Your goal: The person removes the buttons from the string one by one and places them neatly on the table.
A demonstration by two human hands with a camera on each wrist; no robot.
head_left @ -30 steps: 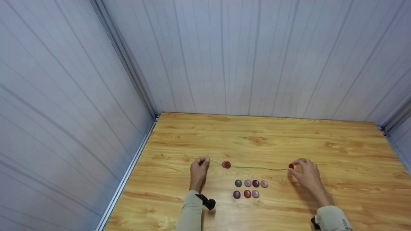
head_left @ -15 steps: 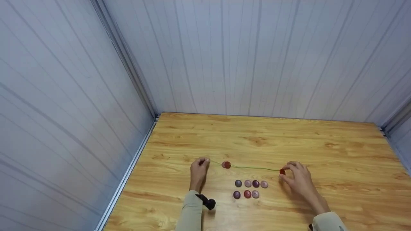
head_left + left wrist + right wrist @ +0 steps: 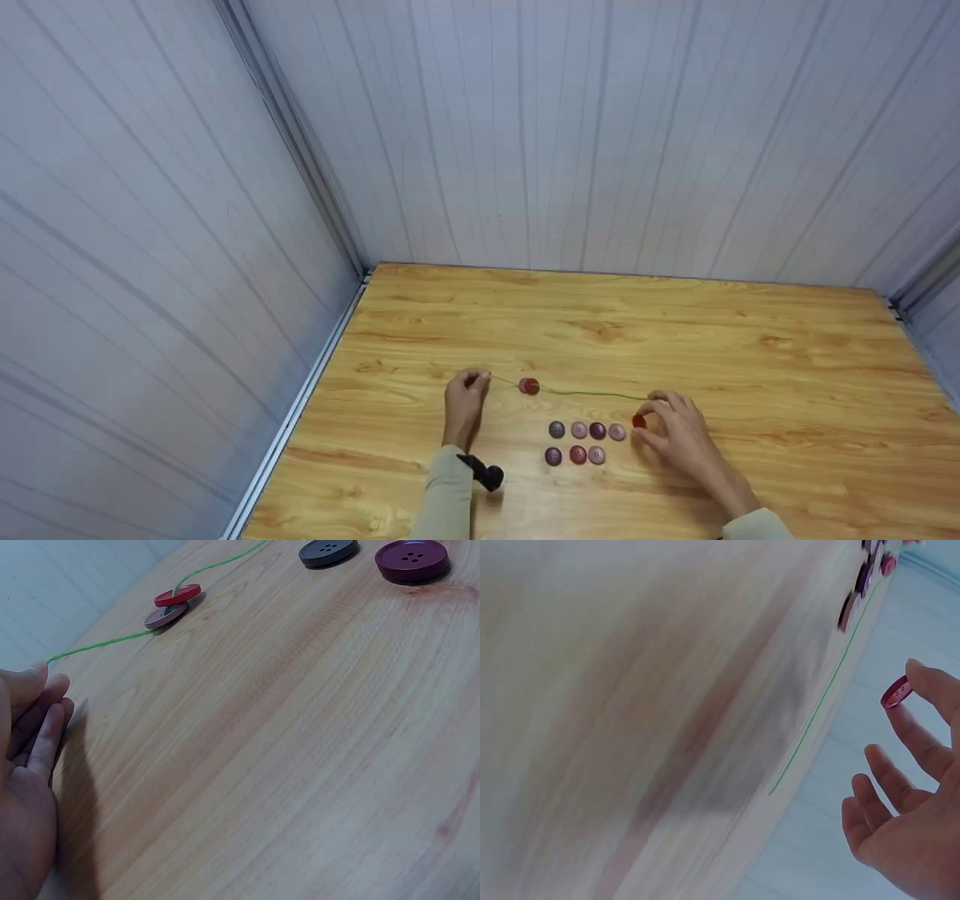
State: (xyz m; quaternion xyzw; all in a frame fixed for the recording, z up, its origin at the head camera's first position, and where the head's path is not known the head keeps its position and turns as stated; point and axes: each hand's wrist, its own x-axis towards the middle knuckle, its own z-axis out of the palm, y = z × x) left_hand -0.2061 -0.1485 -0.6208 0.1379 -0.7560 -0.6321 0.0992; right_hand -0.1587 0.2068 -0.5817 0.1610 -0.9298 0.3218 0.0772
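Observation:
In the head view my left hand [image 3: 463,401] pinches one end of a thin green string [image 3: 101,644] between thumb and fingertips. Threaded on that string are a red button [image 3: 178,595] and a mauve button [image 3: 165,616], one against the other. My right hand [image 3: 686,442] holds another red button [image 3: 897,692] between thumb and index finger, its other fingers spread loosely. The right wrist view shows this button off the table and apart from the string, whose far end lies on the wood. That end is partly covered by the right hand in the head view.
Two rows of loose buttons lie between the hands, including a grey button [image 3: 556,429], a dark purple button [image 3: 597,430], a pink button [image 3: 616,431] and a red button [image 3: 577,454]. The wooden table [image 3: 600,330] meets pale panelled walls [image 3: 480,150] at the back and left.
My right hand has moved left and nearer the front with the red button, from the string's far end toward the loose buttons. The left hand and the threaded buttons stay put.

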